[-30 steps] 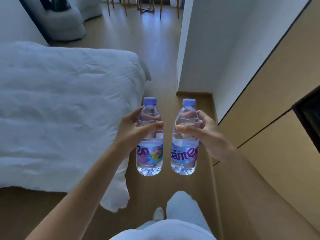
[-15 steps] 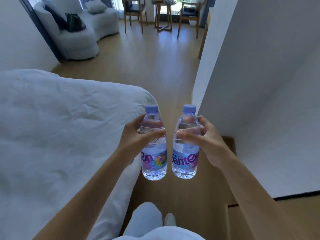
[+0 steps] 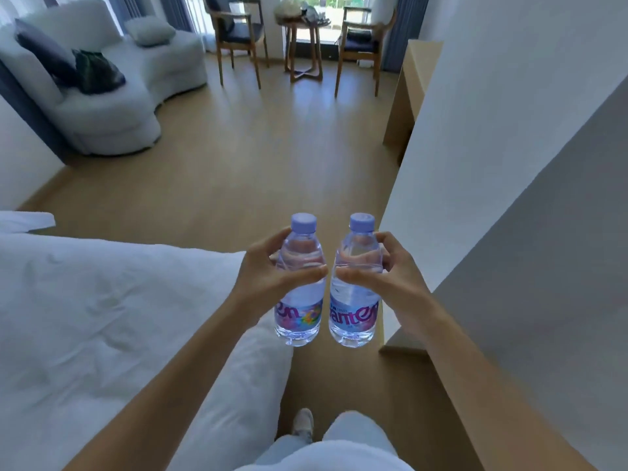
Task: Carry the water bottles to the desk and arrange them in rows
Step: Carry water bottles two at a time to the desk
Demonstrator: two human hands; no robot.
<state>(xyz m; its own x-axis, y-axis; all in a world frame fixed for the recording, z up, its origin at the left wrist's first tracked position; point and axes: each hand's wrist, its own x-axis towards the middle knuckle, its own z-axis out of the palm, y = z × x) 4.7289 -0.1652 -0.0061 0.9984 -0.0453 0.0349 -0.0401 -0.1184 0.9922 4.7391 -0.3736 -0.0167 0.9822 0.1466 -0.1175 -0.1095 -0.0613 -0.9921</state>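
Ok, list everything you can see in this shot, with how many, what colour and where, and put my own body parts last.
water bottles: two, clear with purple caps, upright, one per hand, centre
bed: one, white, left
sofa: one, white, far left
cushions: three, one navy, one dark green, one white, on the sofa
chairs: two, wood with dark seats, far end
side table: one, wood, between the chairs
desk: one, light wood, far right, partly hidden by the wall
left hand: grips the left bottle
right hand: grips the right bottle
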